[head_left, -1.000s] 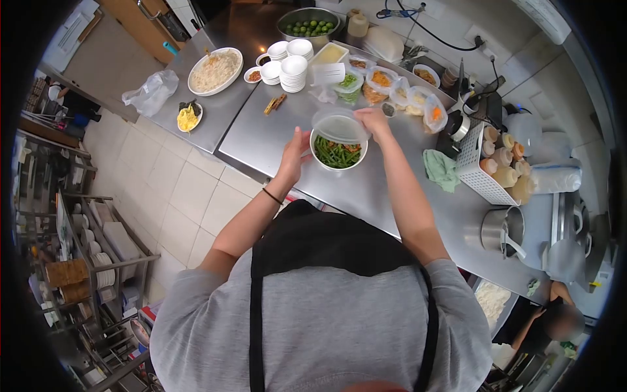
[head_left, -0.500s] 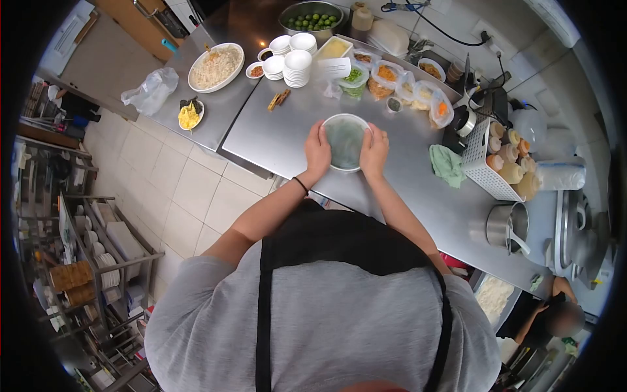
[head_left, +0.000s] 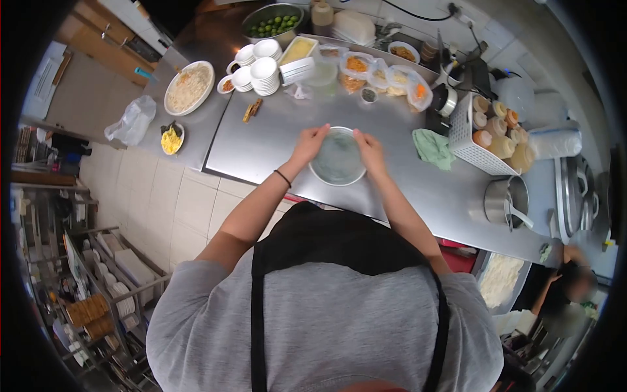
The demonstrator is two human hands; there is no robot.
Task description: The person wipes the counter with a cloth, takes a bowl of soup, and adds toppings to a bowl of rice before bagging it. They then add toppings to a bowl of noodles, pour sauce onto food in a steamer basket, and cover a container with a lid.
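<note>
Between my two hands is a round white-rimmed bowl (head_left: 337, 157) with a smooth grey-green inside; I cannot make out whether anything lies in it. My left hand (head_left: 308, 144) is closed on its left rim, thumb on top. On the opposite side my right hand (head_left: 370, 153) grips the right rim the same way. The bowl is over the front part of the steel counter (head_left: 261, 147); whether it rests there or is lifted is hard to tell.
Stacked white cups (head_left: 264, 75), a yellow-filled tub (head_left: 298, 51) and bagged ingredients (head_left: 356, 65) line the back. A green cloth (head_left: 432, 149), a bottle basket (head_left: 467, 137) and a steel pot (head_left: 499, 199) stand right. Left are a rice-like dish (head_left: 189, 88) and plastic bag (head_left: 132, 122). Another person (head_left: 568, 281) is at far right.
The view has shifted, so the counter items appear further left. My hands and the bowl sit slightly lower in view, with the bowl nearer the counter's front edge. Both hands keep their hold.
</note>
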